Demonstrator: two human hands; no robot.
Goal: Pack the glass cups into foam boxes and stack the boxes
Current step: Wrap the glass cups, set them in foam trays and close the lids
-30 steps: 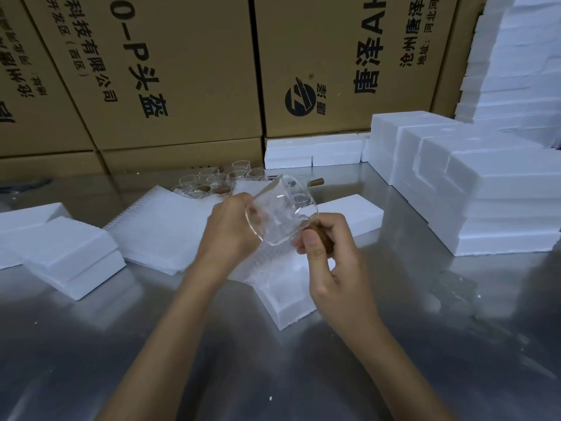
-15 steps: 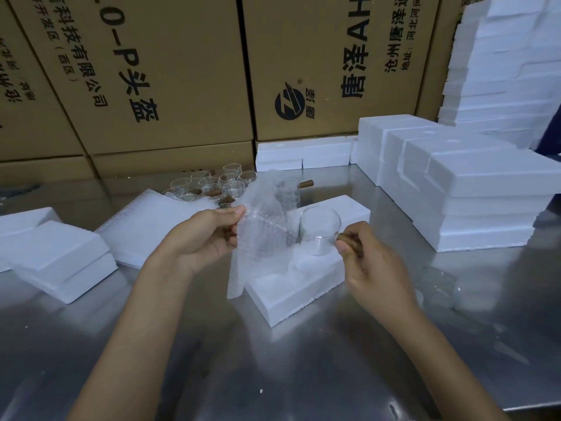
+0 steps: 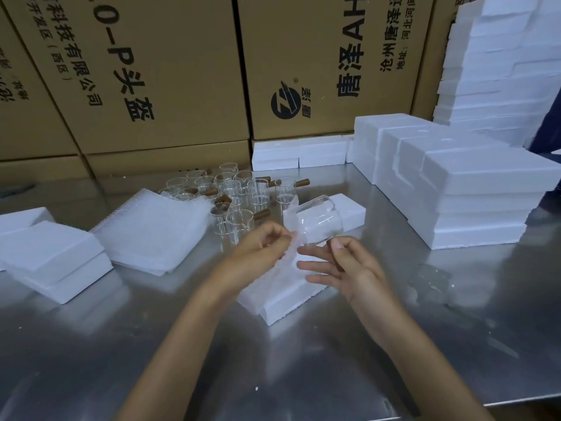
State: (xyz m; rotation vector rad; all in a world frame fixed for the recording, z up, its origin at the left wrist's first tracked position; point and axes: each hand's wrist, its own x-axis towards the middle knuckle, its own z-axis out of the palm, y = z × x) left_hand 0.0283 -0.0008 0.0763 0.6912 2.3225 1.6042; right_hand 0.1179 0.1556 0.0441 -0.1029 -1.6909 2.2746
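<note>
Glass cups (image 3: 236,196) behind the hands (image 3: 303,259), foam boxes (image 3: 449,189) right.

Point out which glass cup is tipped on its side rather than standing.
The glass cup held between the left hand and right hand, over the open foam box, partly wrapped in bubble wrap. The other cups all stand upright on the table behind.

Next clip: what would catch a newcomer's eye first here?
At centre, the left hand and right hand work a glass cup and bubble wrap over an open foam box. Behind them stands a cluster of empty glass cups; stacked foam boxes fill the right.
</note>
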